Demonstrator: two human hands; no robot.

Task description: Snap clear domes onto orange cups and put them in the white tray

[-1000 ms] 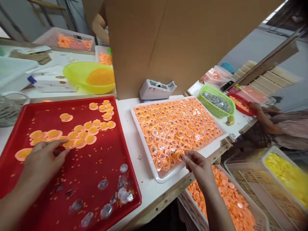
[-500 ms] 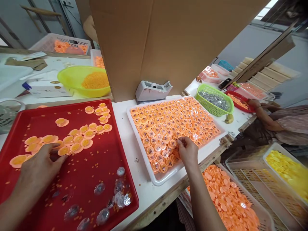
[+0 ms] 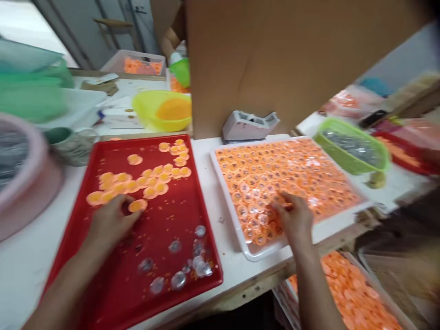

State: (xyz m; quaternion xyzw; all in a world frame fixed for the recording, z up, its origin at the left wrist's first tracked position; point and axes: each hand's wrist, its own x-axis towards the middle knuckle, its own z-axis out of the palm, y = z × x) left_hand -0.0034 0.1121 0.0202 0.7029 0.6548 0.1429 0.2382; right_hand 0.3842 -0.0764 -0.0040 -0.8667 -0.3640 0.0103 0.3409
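My left hand (image 3: 110,224) rests on the red tray (image 3: 154,229), its fingers beside a yellow-centred orange disc (image 3: 138,206). Other such discs (image 3: 137,183) lie in a loose band above it, with orange crumbs and clear plastic blister domes (image 3: 178,270) lower down. My right hand (image 3: 295,217) is over the white tray (image 3: 231,206), its fingertips among tightly packed orange discs (image 3: 285,178). Blur hides whether those fingers hold a disc.
A cardboard partition (image 3: 292,59) stands behind both trays, with a tape dispenser (image 3: 249,126) at its foot. A green basket of silvery pieces (image 3: 350,149), a yellow bowl (image 3: 161,110) and a pink tub (image 3: 20,174) stand nearby. A crate of orange discs (image 3: 347,288) sits below the table edge.
The whole view has swung, so everything sits further right and is blurred. One disc now lies apart by my left hand. My right hand has shifted slightly across the white tray.
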